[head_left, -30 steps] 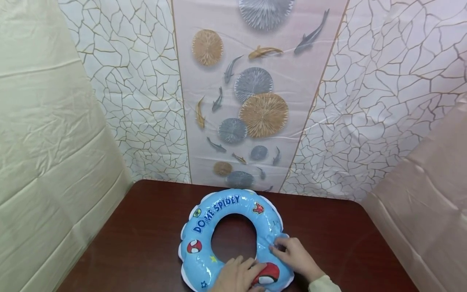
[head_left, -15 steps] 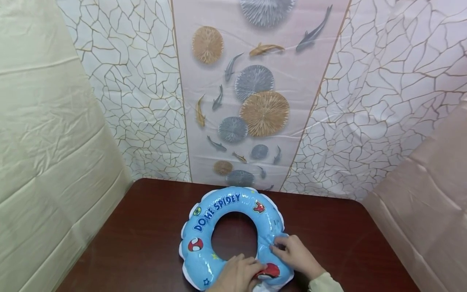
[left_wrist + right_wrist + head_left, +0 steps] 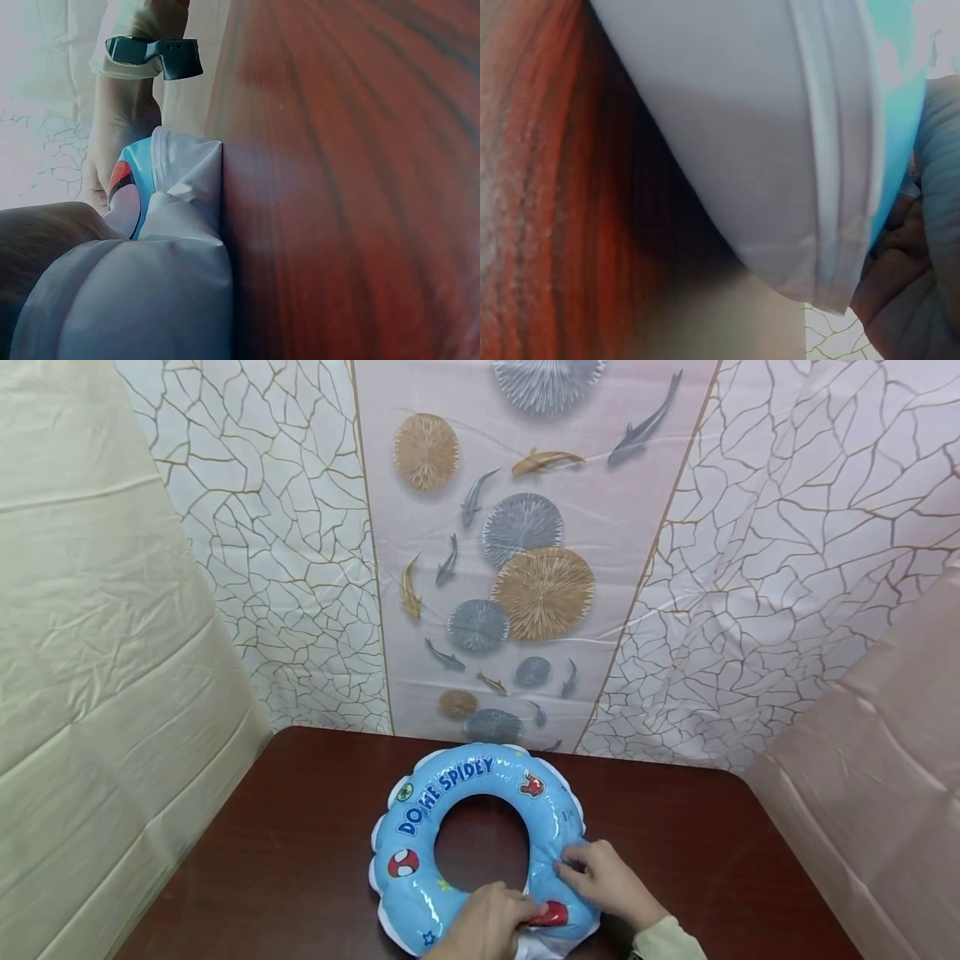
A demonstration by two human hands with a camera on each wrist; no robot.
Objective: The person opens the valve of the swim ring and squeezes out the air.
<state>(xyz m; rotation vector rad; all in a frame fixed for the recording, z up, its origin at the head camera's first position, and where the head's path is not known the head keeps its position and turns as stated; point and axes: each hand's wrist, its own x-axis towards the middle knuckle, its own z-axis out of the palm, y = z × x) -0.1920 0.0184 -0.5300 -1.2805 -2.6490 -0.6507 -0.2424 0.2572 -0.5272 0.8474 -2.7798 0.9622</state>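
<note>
A blue inflatable swim ring [image 3: 422, 902] with cartoon prints and a scalloped white edge lies near the table's front edge. Over its front part, my left hand [image 3: 483, 922] curls its fingers and squeezes the vinyl beside a red print. At the ring's right side my right hand [image 3: 609, 883] pinches a puckered spot with thumb and fingers; what lies between the fingertips is hidden. In the left wrist view the ring's white underside [image 3: 150, 300] is creased and folded between the hands. The right wrist view shows the white side [image 3: 735, 135] close up, next to the right palm [image 3: 904, 292].
The dark red-brown wooden table [image 3: 262, 843] extends around the ring. Behind it hangs a cloth backdrop [image 3: 480, 568] with fish and round prints. Pale cloth panels [image 3: 112, 693] stand at both sides. A black strap [image 3: 154, 54] sits on the right sleeve.
My left fingers have curled further and press deeper into the ring's front. The red print there has folded and shrunk from view, and more white vinyl shows. The right hand has barely moved.
</note>
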